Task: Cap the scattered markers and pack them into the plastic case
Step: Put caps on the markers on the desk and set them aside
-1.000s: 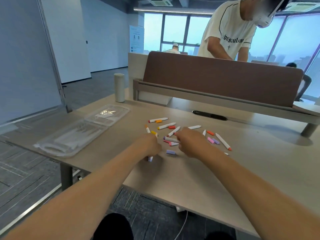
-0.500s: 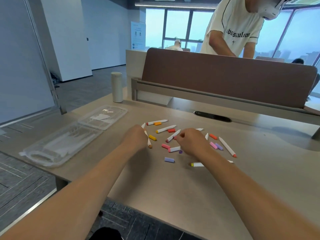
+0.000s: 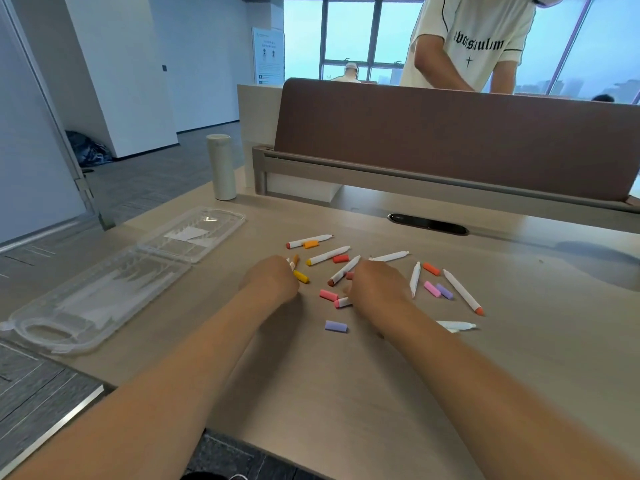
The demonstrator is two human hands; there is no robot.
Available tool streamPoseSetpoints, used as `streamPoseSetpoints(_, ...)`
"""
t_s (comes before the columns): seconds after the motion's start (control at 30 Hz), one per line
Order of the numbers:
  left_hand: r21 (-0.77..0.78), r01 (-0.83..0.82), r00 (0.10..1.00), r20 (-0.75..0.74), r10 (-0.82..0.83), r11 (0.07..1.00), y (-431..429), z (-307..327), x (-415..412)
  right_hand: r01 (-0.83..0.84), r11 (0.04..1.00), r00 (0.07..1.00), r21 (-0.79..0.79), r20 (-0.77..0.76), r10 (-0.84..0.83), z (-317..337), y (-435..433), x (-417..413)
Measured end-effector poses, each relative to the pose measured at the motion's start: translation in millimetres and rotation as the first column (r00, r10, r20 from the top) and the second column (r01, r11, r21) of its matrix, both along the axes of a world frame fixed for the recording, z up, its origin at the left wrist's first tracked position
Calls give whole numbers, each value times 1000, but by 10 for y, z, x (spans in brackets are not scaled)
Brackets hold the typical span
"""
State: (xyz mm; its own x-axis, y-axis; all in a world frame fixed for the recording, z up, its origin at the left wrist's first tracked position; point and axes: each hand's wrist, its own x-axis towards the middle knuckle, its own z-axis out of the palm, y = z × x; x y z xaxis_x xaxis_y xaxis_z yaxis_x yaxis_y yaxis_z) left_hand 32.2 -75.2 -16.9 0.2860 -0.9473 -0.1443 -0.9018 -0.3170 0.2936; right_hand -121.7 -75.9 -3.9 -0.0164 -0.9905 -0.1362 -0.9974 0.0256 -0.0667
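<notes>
Several white markers and loose caps lie scattered mid-table: a red-ended marker (image 3: 310, 240), a yellow-ended marker (image 3: 327, 256), a brown-ended marker (image 3: 343, 271), an orange-tipped marker (image 3: 462, 291), a yellow cap (image 3: 301, 277), a pink cap (image 3: 328, 295), a purple cap (image 3: 336, 326). My left hand (image 3: 273, 280) grips a white marker with an orange end (image 3: 294, 262) that pokes out past the fingers. My right hand (image 3: 375, 285) is curled with a small red cap (image 3: 349, 275) at its fingertips. It partly covers a pink-ended marker (image 3: 343, 302). The clear plastic case (image 3: 69, 327) lies open at the left.
A white bottle (image 3: 221, 167) stands at the back left of the table. A brown desk divider (image 3: 450, 140) runs along the far side, with a person (image 3: 467, 43) standing behind it. A dark cable slot (image 3: 427, 224) sits in the tabletop behind the markers.
My left hand has shifted left and back with the orange-ended marker, which now points away from me. My right hand has stayed curled over the middle of the pile.
</notes>
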Motion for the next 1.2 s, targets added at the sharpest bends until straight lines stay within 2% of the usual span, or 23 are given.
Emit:
streamPoseSetpoints(0.1,12,-15,1000,11,15,1000,-14,-10,11,3,1000,1000,9,-7,-3,48,64,5)
streamPoseSetpoints(0.23,-17,-68,996,-52,67,998,58,-21,27,-27,999,999,29,-29,27,94,132,35)
streamPoseSetpoints(0.33,-92,-105,990,-106,95,990,126,-13,29,-41,999,998,22,-39,42,102,196,12)
streamPoseSetpoints(0.5,-174,-53,979,-206,17,983,212,29,-42,-58,998,998,37,-26,59,92,241,-10)
streamPoseSetpoints(0.63,-194,15,972,-228,-60,981,266,70,-142,2,999,995,40,97,-6,107,308,-53)
streamPoseSetpoints(0.8,-222,54,974,-204,-100,974,327,120,-270,69,997,931,-42,361,-49,221,381,-294)
streamPoseSetpoints(0.9,-223,102,971,-189,-146,969,377,161,-449,138,990,891,-18,439,-116,328,441,-576)
streamPoseSetpoints(0.93,-215,128,967,-191,-171,968,380,159,-524,106,994,888,-23,452,-84,345,471,-694)
streamPoseSetpoints(1.0,-204,186,951,-210,-228,961,388,142,-699,4,1000,949,14,314,-8,359,540,-929)
streamPoseSetpoints(1.07,-208,254,941,-174,-291,945,393,136,-878,36,999,983,12,179,-37,331,636,-1109)
streamPoseSetpoints(1.13,-201,319,935,-92,-342,926,410,147,-1038,71,997,981,-10,179,-68,256,677,-1259)
streamPoseSetpoints(1.2,-185,373,923,-24,-383,909,416,139,-1170,189,982,937,-16,302,-176,190,681,-1407)
